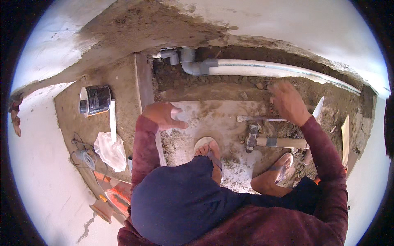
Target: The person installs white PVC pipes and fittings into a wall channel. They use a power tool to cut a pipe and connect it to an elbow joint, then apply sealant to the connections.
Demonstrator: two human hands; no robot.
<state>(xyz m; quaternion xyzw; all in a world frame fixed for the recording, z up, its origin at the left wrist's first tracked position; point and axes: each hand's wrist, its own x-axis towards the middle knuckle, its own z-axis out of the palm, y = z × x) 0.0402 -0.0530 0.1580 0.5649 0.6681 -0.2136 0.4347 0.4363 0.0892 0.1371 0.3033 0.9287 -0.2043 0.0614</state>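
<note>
Pipe (262,69): beyond the right hand (289,102), the nearer one; long axis runs left to right.
Right hand: blurred over soil (246,85); cannot tell whether it grips anything.
Left hand (163,116): fingers and thumb apart, nothing visibly held.

Honestly, nothing's coming through as readable text here. The can (98,100) is wearing a dark label with some small pale print, but it's all blurring together. Same deal with the white pipe (266,71): a bluish-green marking is running along its side, and the characters are showing up way too tiny to make out.
</note>
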